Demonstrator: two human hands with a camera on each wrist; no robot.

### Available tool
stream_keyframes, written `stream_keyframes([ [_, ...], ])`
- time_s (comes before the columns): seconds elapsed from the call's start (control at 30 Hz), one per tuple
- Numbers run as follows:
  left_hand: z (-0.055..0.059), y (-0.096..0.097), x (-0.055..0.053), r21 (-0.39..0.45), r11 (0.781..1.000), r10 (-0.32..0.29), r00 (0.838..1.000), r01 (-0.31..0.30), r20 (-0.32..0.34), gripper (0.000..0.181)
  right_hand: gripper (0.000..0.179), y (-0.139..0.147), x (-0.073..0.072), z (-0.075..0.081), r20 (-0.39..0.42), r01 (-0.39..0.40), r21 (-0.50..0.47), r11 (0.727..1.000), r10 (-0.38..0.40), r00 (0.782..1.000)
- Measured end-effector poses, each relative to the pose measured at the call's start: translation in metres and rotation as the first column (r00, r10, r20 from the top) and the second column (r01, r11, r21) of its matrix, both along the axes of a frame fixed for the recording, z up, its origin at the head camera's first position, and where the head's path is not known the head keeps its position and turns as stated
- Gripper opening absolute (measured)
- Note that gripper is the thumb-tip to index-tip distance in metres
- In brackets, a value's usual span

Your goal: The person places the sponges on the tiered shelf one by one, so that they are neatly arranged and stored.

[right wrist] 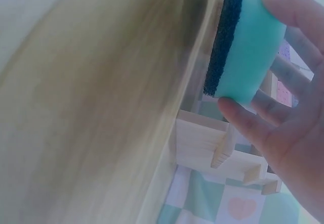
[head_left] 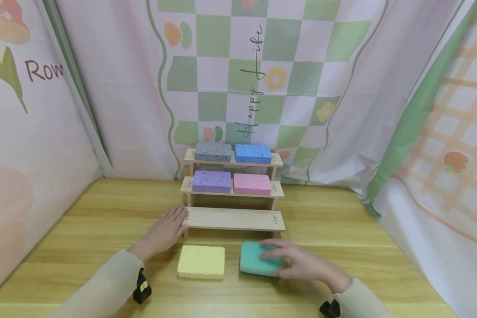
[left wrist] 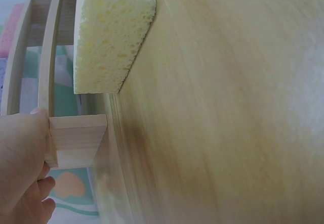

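Observation:
My left hand (head_left: 162,232) holds the left end of the wooden tiered shelf (head_left: 234,219) at its lowest tier. In the left wrist view, the thumb lies on the board, with curled fingers (left wrist: 45,186) beside the end support. My right hand (head_left: 302,261) grips a teal sponge (head_left: 254,260) by its right part. The right wrist view shows this sponge's dark scouring layer (right wrist: 225,37) underneath; I cannot tell whether it touches the table. Between the hands, a pale yellow sponge (head_left: 201,262) lies flat on the table before the shelf.
On the top tier sit a grey sponge (head_left: 213,152) and a blue sponge (head_left: 253,153). The middle tier bears a purple sponge (head_left: 212,181) and a pink sponge (head_left: 252,183). Patterned curtains (head_left: 246,79) surround the wooden table (head_left: 342,221) at the back and sides.

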State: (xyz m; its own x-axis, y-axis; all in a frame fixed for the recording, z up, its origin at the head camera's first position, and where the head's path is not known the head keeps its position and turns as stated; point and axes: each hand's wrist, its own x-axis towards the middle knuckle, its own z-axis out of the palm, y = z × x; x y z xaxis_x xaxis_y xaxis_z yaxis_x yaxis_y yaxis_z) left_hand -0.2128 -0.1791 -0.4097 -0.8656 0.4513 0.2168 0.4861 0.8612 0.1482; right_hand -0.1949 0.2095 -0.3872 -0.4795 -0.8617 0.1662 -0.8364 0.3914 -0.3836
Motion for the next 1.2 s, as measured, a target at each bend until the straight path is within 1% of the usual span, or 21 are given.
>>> stream_keyframes([
  [0.2, 0.001, 0.000, 0.001, -0.003, 1.000, 0.003, 1.000, -0.003, 0.005, 0.053, 0.042, 0.001, -0.002, 0.007, -0.001, 0.007, -0.026, 1.000, -0.007, 1.000],
  [0.37, 0.001, 0.001, 0.001, -0.011, 1.000, 0.006, 1.000, -0.006, 0.010, 0.054, 0.043, 0.001, -0.005, 0.010, -0.052, -0.005, -0.058, 0.998, 0.002, 0.999],
  [0.53, 0.000, 0.000, 0.000, -0.001, 1.000, 0.004, 1.000, -0.004, 0.006, 0.054, 0.046, 0.000, -0.009, 0.016, -0.104, -0.011, -0.083, 0.997, 0.002, 0.995],
  [0.7, -0.001, 0.000, -0.001, 0.001, 1.000, 0.007, 1.000, -0.007, 0.011, 0.054, 0.045, -0.002, -0.012, 0.026, -0.103, 0.001, -0.084, 0.996, -0.010, 0.995],
  [0.77, -0.002, 0.000, -0.001, 0.001, 1.000, 0.008, 1.000, -0.008, 0.013, 0.054, 0.044, -0.003, -0.014, 0.029, -0.102, -0.005, -0.088, 0.996, -0.004, 0.995],
  [1.0, -0.002, 0.000, -0.001, -0.008, 1.000, 0.007, 1.000, -0.007, 0.012, 0.054, 0.044, -0.013, -0.020, 0.037, -0.135, -0.029, -0.081, 0.996, 0.018, 0.991],
  [1.2, -0.001, 0.000, -0.001, -0.014, 1.000, 0.008, 1.000, -0.007, 0.013, 0.054, 0.043, -0.026, -0.024, 0.043, -0.116, -0.020, -0.067, 0.998, 0.012, 0.993],
])
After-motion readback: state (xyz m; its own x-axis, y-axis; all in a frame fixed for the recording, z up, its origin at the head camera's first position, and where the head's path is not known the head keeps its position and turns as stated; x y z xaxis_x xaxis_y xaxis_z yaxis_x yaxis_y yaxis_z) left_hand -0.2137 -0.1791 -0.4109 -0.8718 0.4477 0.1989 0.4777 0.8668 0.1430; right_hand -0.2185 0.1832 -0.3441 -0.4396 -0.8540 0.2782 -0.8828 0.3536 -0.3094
